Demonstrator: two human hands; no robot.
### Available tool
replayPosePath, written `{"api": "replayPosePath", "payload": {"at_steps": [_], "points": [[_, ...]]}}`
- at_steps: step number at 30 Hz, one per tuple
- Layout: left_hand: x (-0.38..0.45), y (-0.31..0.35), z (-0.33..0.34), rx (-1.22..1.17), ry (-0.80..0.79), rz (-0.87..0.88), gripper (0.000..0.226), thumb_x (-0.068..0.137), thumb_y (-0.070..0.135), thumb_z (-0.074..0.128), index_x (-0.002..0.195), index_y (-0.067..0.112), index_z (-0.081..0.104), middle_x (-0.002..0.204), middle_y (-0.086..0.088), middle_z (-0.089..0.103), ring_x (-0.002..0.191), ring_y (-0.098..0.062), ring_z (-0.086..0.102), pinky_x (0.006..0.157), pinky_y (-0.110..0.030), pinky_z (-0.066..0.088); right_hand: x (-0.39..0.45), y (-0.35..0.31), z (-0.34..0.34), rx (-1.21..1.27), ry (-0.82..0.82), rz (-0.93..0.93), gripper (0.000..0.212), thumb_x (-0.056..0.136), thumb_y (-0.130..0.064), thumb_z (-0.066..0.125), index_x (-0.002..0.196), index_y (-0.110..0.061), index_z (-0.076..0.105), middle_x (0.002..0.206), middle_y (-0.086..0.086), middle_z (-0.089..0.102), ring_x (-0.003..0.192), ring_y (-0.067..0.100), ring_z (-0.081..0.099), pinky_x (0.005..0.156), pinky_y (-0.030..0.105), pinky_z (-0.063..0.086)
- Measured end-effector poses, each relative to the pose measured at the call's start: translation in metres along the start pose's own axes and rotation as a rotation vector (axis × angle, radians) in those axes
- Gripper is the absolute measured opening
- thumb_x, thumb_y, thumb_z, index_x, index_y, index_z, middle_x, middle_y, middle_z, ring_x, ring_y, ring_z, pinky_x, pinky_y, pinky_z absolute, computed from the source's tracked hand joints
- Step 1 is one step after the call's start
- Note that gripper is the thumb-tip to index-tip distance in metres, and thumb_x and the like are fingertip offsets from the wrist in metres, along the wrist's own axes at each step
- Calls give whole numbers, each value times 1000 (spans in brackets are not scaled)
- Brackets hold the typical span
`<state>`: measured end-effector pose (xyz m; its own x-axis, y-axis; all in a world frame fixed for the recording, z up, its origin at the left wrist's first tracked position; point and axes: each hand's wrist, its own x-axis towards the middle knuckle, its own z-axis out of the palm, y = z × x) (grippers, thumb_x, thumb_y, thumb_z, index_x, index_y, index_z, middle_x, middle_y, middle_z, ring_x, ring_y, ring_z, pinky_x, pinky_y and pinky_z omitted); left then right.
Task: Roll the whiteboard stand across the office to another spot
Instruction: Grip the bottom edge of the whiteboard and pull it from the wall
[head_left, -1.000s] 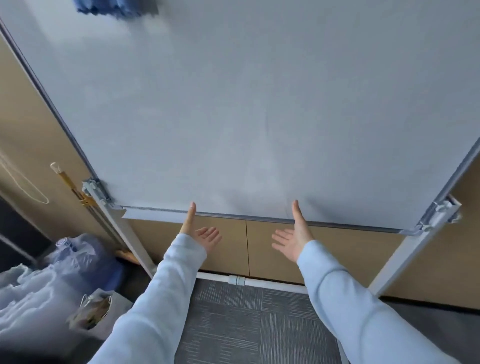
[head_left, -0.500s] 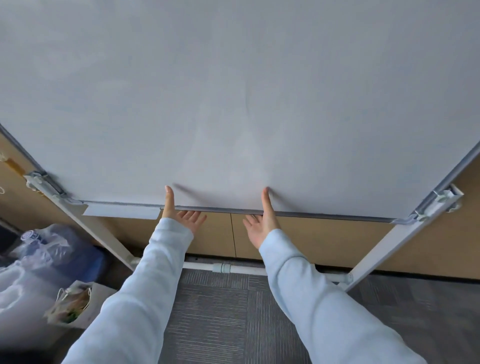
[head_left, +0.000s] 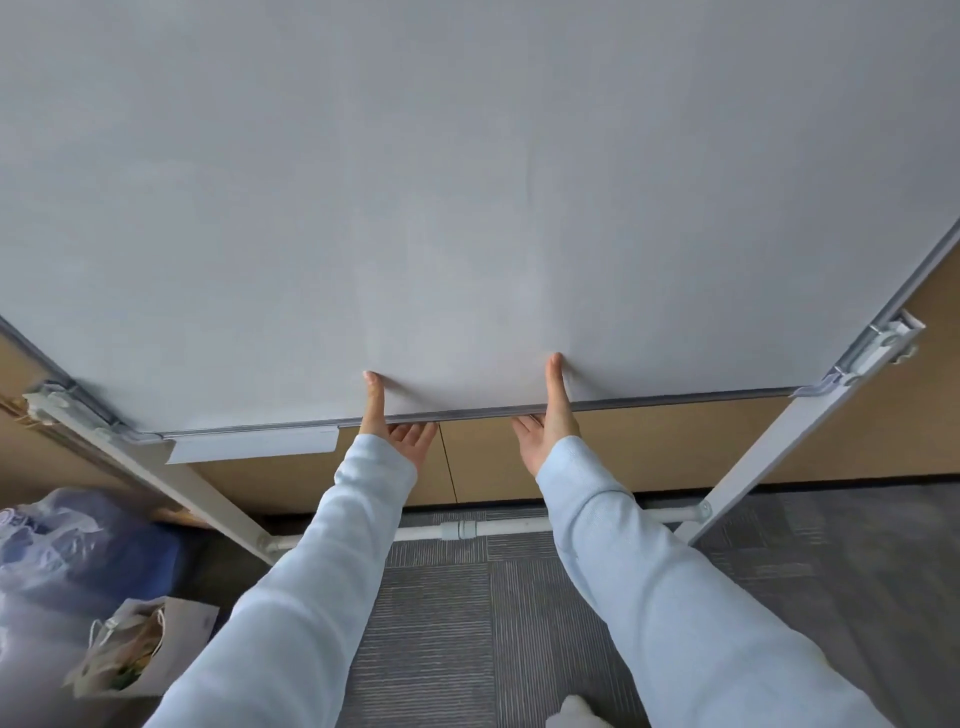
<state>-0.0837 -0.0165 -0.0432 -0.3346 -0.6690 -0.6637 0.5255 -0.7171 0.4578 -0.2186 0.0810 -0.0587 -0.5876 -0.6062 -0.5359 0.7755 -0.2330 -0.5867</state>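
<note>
Against the tan wall (head_left: 649, 441) stands the whiteboard (head_left: 467, 182), filling most of the view on its white legs. Both hands clamp its bottom edge near the middle: the left hand (head_left: 395, 423) and the right hand (head_left: 548, 421) each lay a thumb flat on the face and tuck fingers under the frame, set a little apart. A tray (head_left: 254, 444) hangs just left of them. Bags (head_left: 78, 571) lie on the carpet (head_left: 467, 623) at left.

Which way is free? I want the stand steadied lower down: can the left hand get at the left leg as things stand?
Probably yes: the left hand holds the whiteboard bottom edge, and nothing lies between it and the left leg.
</note>
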Motion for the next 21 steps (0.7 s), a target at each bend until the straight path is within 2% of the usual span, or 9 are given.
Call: {"api": "replayPosePath", "payload": {"at_steps": [4,9,14,17,21], "points": [[-9,-23,4,62,-8,-9,106,63,61,75,142,9,29,146,-13,38,131,-28,44,104,-44,42,-3,-13,-19,7,45,-35,79,75,-62,74,138,-24,48,153,6,44,141,29,42,117,38,35],[-20,-48,9,105,-21,-15,106,64,63,72,143,9,27,147,-12,37,132,-26,42,107,-41,38,-8,-29,-40,10,43,-75,57,76,-61,74,117,-28,55,140,3,57,130,24,53,115,38,38],[-30,-78,18,154,-25,-16,108,65,65,70,145,8,24,149,-13,35,134,-26,41,110,-41,34,-13,-50,-66,33,70,-77,62,76,-60,75,123,-24,53,131,2,59,124,23,54,113,37,40],[-38,-103,29,171,-35,-20,108,65,65,70,146,9,24,148,-13,36,133,-26,41,110,-41,34,-16,-70,-88,38,73,-77,75,76,-60,74,135,-20,50,124,2,59,123,24,54,114,38,39],[-52,-144,46,186,-55,-41,105,67,66,68,144,8,27,147,-12,39,133,-25,41,111,-40,32,-23,-101,-123,44,96,-69,88,74,-63,74,143,-17,45,144,7,51,138,26,45,118,39,34]]}}
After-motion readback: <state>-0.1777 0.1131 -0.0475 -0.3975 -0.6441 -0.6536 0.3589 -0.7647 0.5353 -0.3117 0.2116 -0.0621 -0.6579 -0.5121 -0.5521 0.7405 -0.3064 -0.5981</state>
